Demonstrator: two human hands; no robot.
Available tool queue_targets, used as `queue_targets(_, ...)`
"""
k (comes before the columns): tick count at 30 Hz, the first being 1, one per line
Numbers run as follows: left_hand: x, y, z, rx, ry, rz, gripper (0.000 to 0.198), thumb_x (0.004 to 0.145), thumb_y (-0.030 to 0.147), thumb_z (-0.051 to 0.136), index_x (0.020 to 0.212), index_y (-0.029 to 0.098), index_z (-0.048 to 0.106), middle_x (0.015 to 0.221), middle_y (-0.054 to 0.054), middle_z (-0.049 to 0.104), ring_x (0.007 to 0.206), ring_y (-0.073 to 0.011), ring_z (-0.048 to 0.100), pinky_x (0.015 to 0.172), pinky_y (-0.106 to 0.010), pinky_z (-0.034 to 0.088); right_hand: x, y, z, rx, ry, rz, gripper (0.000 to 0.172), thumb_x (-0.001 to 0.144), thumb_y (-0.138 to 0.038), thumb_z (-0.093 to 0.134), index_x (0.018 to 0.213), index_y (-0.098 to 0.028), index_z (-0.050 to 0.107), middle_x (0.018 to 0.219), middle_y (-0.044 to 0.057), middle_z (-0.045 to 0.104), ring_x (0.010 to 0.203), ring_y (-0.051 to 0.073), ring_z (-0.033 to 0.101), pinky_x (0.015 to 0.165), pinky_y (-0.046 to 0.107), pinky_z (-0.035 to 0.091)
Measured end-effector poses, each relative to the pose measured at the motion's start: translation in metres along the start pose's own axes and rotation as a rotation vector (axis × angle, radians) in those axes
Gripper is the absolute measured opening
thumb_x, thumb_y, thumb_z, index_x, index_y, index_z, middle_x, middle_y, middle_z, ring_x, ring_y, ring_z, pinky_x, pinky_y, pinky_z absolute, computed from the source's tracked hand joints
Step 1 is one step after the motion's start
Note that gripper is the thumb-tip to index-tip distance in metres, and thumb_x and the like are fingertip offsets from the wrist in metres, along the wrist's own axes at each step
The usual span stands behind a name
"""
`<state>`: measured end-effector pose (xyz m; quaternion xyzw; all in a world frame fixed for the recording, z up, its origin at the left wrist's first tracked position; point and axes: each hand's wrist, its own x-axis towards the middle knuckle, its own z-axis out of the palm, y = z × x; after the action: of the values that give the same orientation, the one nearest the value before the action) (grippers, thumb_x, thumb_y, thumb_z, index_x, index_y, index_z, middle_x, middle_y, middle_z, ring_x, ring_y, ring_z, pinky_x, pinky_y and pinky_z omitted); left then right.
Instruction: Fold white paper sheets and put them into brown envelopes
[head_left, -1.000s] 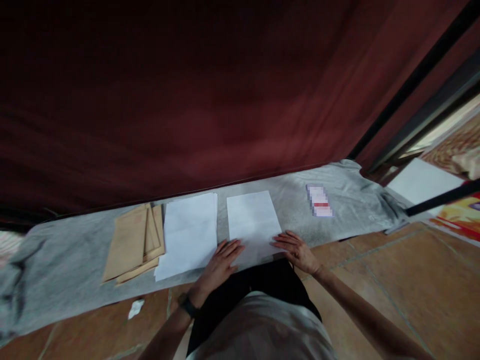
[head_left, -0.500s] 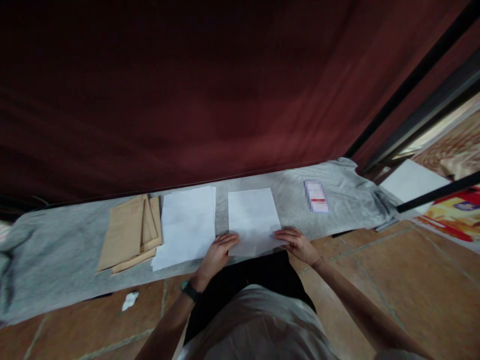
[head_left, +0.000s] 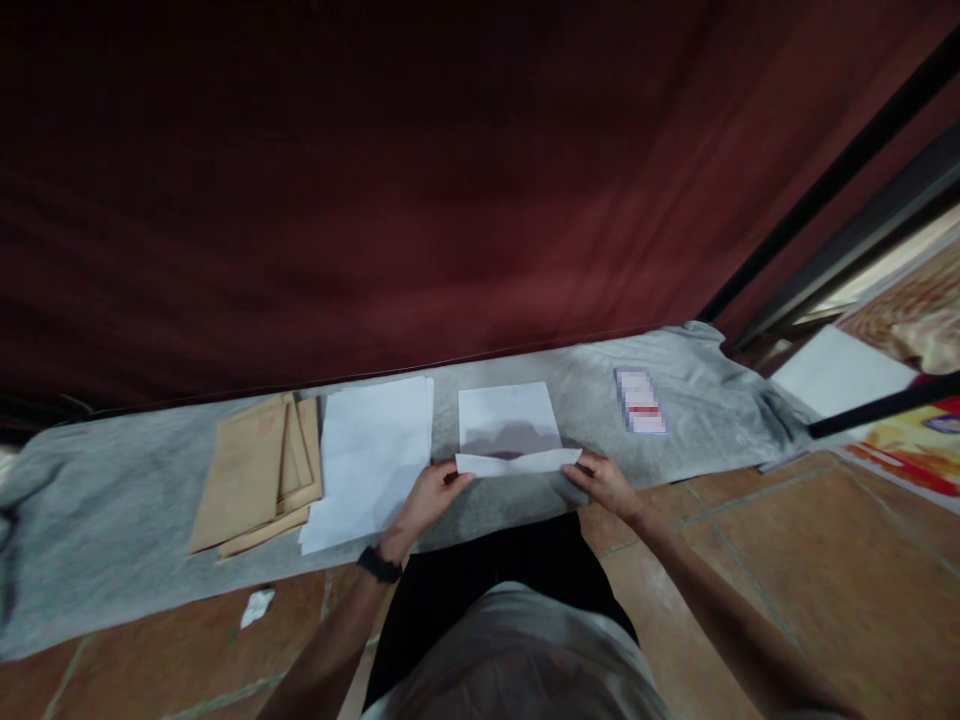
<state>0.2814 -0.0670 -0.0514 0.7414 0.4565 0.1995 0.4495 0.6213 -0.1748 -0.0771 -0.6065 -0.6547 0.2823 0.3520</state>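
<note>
A single sheet of white paper (head_left: 506, 412) lies in front of me, its near edge lifted and bent over toward the far side. My left hand (head_left: 435, 493) pinches the left end of the raised edge between thumb and fingers. At the right end, my right hand (head_left: 600, 482) grips the same edge in the same way. A stack of white paper (head_left: 373, 455) rests just left of the sheet. Further left is a pile of brown envelopes (head_left: 244, 470), overlapping one another.
Everything lies on a long bench with a grey cloth (head_left: 127, 510). A small blurred packet (head_left: 641, 400) sits at the right. Behind hangs a dark red curtain (head_left: 420, 250). Crumpled white tissue (head_left: 257, 606) lies on the tiled floor (head_left: 847, 540). A dark bar (head_left: 885, 405) crosses at right.
The sheet's near edge lay flat and is now raised and folded away from me. Both hands have closed on its ends and moved slightly forward.
</note>
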Motion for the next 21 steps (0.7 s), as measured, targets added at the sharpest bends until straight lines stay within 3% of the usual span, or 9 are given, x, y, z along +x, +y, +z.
queue_targets(3, 0.007, 0.002, 0.002, -0.051, 0.073, -0.027, 0.030, 0.087, 0.043, 0.061, 0.096, 0.019, 0.077, 0.094, -0.005, 0.079, 0.081, -0.0224, 0.070, 0.075, -0.032, 0.055, 0.005, -0.001, 0.001, 0.012, 0.034, 0.044, 0.032, 0.097, -0.046, 0.053, 0.106, -0.024, 0.074, 0.102, 0.006, 0.077, 0.094, 0.025, 0.072, 0.086, 0.037, 0.057)
queue_targets(11, 0.020, -0.001, 0.011, -0.084, 0.249, -0.050, 0.032, 0.087, 0.048, 0.061, 0.075, 0.019, 0.065, 0.068, 0.002, 0.064, 0.066, -0.0146, 0.057, 0.062, -0.024, 0.044, 0.026, -0.001, 0.006, -0.075, 0.119, 0.129, 0.037, 0.096, -0.053, 0.048, 0.089, -0.023, 0.069, 0.078, 0.003, 0.071, 0.075, 0.023, 0.068, 0.071, 0.031, 0.052)
queue_targets(15, 0.025, 0.000, 0.011, -0.105, 0.279, -0.026, 0.034, 0.088, 0.050, 0.059, 0.071, 0.020, 0.059, 0.065, 0.003, 0.057, 0.064, -0.0134, 0.052, 0.060, -0.024, 0.041, 0.037, -0.001, 0.008, -0.051, 0.158, 0.134, 0.038, 0.097, -0.056, 0.047, 0.084, -0.024, 0.064, 0.074, 0.002, 0.068, 0.073, 0.022, 0.065, 0.066, 0.030, 0.049)
queue_targets(21, 0.034, -0.005, 0.008, -0.193, 0.195, -0.004, 0.032, 0.082, 0.051, 0.068, 0.081, 0.019, 0.063, 0.078, -0.001, 0.067, 0.075, -0.0164, 0.059, 0.068, -0.026, 0.047, 0.056, -0.001, 0.011, -0.044, 0.258, 0.173, 0.046, 0.096, -0.064, 0.044, 0.071, -0.025, 0.052, 0.057, -0.002, 0.052, 0.057, 0.018, 0.052, 0.055, 0.028, 0.040)
